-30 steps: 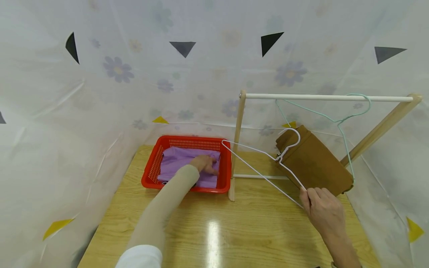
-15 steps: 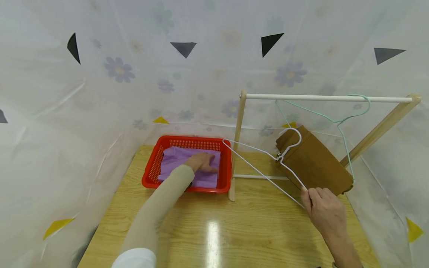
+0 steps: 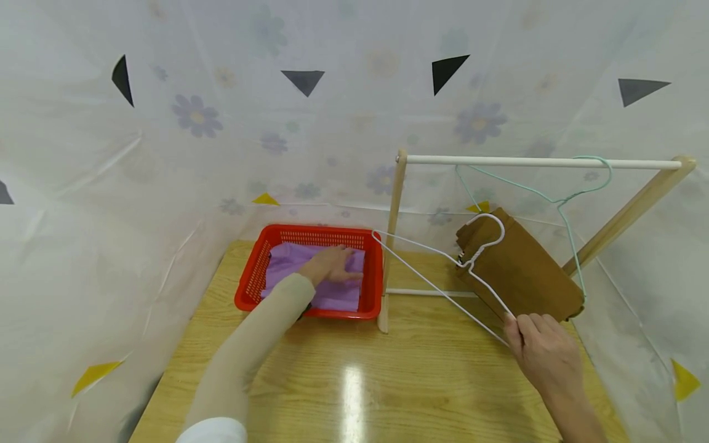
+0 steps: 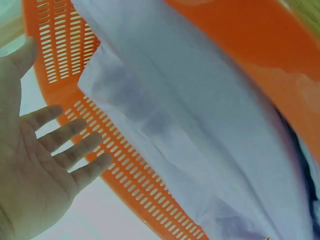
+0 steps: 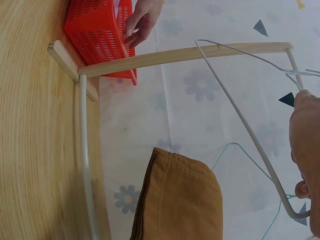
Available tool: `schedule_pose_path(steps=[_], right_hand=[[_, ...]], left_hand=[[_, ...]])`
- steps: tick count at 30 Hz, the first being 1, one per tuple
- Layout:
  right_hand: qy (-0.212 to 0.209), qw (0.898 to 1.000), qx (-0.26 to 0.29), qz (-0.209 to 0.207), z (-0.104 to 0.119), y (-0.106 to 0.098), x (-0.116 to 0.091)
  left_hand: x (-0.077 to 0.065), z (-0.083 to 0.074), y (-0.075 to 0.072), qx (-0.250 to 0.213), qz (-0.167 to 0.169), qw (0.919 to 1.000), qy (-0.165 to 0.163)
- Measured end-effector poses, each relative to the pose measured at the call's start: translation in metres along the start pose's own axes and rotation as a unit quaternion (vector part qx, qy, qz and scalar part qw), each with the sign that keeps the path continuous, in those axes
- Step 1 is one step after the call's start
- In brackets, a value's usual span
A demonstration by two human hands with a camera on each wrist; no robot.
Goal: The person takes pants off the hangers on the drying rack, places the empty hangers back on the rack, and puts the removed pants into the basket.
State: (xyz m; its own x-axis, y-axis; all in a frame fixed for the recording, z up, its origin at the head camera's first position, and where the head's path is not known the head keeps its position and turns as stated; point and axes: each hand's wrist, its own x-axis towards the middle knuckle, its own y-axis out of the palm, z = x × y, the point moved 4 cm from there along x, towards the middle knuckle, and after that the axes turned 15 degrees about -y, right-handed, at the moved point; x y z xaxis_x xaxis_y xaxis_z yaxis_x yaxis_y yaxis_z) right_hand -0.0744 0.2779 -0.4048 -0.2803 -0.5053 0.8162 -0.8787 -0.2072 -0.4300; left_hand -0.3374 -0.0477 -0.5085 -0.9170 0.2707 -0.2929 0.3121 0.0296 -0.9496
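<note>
My left hand [image 3: 327, 267] is over the red plastic basket [image 3: 240, 298], above a folded lilac cloth garment [image 3: 285, 271]. In the left wrist view its fingers [image 4: 75, 132] are spread, the palm shows bare, and the hand overlaps the basket's slotted wall. My right hand [image 3: 545, 351] grips one end of a white wire hanger [image 3: 478, 253], thumb along the wire. The hanger's hook points up and its far corner reaches the basket's right side in the head view. The right wrist view shows the hanger's long bar [image 5: 250, 132] slanting down from the hand.
A small wooden rack with a white top rail [image 3: 532, 161] stands at the right of the wooden table [image 3: 410, 381]. From the rail hangs a mint-green hanger [image 3: 570, 227] with a folded brown garment [image 3: 520, 267] on it. Flower-patterned sheeting surrounds the table.
My left hand has shifted slightly left and back over the lilac garment, its forearm drawing leftward. My right hand and the white hanger have moved a little to the right and down.
</note>
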Motion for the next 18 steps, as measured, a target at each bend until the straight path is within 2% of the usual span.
schedule_pose_path(steps=[5, 13, 18], right_hand=[[-0.005, 1.000, -0.002, -0.003, 0.001, -0.007, 0.005], [-0.008, 1.000, -0.004, -0.003, 0.000, -0.016, 0.005], [-0.005, 1.000, -0.006, -0.004, -0.003, -0.023, 0.002]], left_hand=[[-0.008, -0.005, -0.008, 0.004, -0.037, 0.9992, 0.015], [-0.017, -0.013, -0.015, 0.028, -0.089, 0.9957, 0.001], [-0.021, -0.019, -0.017, 0.029, -0.122, 0.9920, 0.016]])
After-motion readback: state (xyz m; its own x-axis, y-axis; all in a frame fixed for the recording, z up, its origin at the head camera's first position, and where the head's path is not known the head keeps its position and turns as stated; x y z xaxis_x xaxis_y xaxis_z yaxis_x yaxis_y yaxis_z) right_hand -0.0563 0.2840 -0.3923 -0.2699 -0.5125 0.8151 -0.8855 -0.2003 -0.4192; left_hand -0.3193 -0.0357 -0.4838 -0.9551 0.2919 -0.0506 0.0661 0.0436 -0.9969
